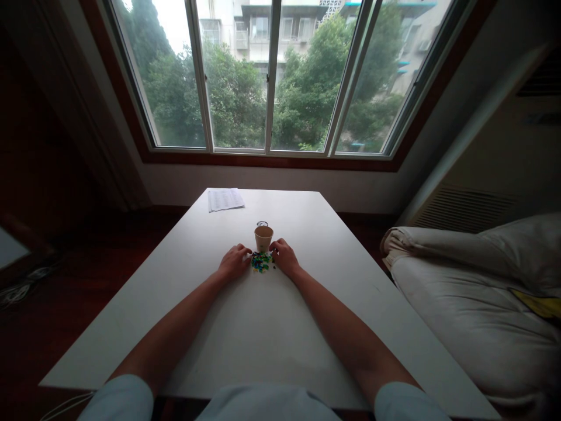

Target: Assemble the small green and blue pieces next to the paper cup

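Note:
A brown paper cup (263, 240) stands upright on the white table (263, 333). Right in front of it lies a loose pile of small green, blue and yellow pieces (261, 262), too small to name. My left hand (236, 261) rests at the pile's left edge, its fingers loosely bent and apart, with nothing visible in them. On the other side, my right hand (285, 257) is beside the pile and close to the cup's lower right. Its fingertips are drawn together, and whatever they pinch is too small to make out.
Behind the cup is a thin dark loop (262, 223). Printed sheets of paper (225, 199) lie at the table's far left corner. A padded, light-coloured seat or bedding (473, 304) is to the right, and a window (269, 76) fills the wall ahead.

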The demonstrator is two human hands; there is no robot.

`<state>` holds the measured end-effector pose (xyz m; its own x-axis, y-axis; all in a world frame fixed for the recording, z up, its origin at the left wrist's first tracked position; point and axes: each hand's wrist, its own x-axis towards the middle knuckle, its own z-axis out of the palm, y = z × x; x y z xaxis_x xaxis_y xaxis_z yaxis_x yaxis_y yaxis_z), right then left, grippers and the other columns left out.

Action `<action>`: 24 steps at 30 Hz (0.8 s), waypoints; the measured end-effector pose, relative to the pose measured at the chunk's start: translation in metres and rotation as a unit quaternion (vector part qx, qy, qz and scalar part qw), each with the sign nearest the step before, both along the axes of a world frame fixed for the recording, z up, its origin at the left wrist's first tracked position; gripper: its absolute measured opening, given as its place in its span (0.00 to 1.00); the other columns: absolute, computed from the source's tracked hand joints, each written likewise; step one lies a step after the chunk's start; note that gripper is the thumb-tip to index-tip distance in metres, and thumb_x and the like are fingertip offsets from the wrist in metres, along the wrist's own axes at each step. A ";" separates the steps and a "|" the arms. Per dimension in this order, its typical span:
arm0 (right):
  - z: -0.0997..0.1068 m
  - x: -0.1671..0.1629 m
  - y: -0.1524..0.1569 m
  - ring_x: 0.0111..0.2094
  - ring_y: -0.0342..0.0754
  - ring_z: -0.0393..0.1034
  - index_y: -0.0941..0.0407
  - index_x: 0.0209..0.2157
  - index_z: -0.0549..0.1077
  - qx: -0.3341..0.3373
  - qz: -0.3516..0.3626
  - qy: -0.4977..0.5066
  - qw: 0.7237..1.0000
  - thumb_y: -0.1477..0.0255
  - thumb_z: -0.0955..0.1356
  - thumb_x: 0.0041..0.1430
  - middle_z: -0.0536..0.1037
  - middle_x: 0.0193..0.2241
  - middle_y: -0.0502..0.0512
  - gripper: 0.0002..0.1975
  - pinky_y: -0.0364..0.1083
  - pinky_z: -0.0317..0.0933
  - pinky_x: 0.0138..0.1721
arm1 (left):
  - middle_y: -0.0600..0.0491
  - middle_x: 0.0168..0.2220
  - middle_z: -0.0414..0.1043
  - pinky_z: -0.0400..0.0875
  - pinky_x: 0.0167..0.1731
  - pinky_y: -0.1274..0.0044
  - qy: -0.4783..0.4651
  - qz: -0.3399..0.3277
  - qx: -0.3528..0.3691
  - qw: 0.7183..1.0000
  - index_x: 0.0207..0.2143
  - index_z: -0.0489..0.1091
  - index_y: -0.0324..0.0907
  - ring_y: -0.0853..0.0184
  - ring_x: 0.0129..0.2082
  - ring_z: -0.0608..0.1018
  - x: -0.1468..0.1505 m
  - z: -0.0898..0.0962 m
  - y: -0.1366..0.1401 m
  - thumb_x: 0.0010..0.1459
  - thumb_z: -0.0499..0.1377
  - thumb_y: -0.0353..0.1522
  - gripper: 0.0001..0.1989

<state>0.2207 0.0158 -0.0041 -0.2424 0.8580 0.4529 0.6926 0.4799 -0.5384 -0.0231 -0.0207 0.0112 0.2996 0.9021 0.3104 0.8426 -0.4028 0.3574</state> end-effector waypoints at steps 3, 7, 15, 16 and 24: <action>0.001 0.000 -0.001 0.35 0.44 0.66 0.54 0.35 0.76 -0.001 0.006 0.006 1.000 0.81 0.63 0.59 0.71 0.40 0.53 0.12 0.42 0.60 0.40 | 0.49 0.47 0.72 0.69 0.48 0.72 -0.002 0.005 -0.004 1.000 0.48 0.77 0.48 0.62 0.48 0.74 0.001 0.001 -0.001 0.64 0.57 0.39 0.13; 0.001 -0.001 -0.001 0.36 0.44 0.66 0.54 0.35 0.76 0.002 0.005 0.013 1.000 0.81 0.63 0.60 0.71 0.40 0.53 0.12 0.42 0.61 0.40 | 0.49 0.48 0.72 0.69 0.48 0.72 -0.001 0.003 -0.008 1.000 0.48 0.77 0.48 0.62 0.48 0.74 0.001 0.002 -0.002 0.64 0.57 0.39 0.14; 0.007 -0.002 -0.006 0.36 0.44 0.67 0.53 0.39 0.77 -0.007 0.006 -0.004 1.000 0.77 0.64 0.63 0.72 0.41 0.53 0.10 0.42 0.62 0.41 | 0.49 0.48 0.72 0.70 0.48 0.71 0.000 0.001 -0.004 1.000 0.48 0.77 0.48 0.61 0.48 0.74 0.001 0.003 -0.003 0.65 0.56 0.39 0.14; 0.008 -0.003 -0.006 0.36 0.44 0.67 0.53 0.39 0.77 -0.007 0.006 -0.006 1.000 0.77 0.64 0.63 0.72 0.40 0.53 0.10 0.42 0.62 0.41 | 0.49 0.48 0.72 0.70 0.48 0.71 -0.001 0.000 -0.003 1.000 0.48 0.77 0.48 0.61 0.48 0.74 0.000 0.003 -0.002 0.65 0.56 0.40 0.14; 0.009 -0.004 -0.007 0.35 0.43 0.67 0.53 0.40 0.76 -0.005 0.000 0.013 1.000 0.78 0.63 0.62 0.72 0.40 0.53 0.11 0.42 0.62 0.40 | 0.48 0.48 0.72 0.70 0.49 0.71 0.002 0.001 -0.011 1.000 0.47 0.77 0.48 0.61 0.48 0.74 0.001 0.005 -0.003 0.64 0.56 0.39 0.14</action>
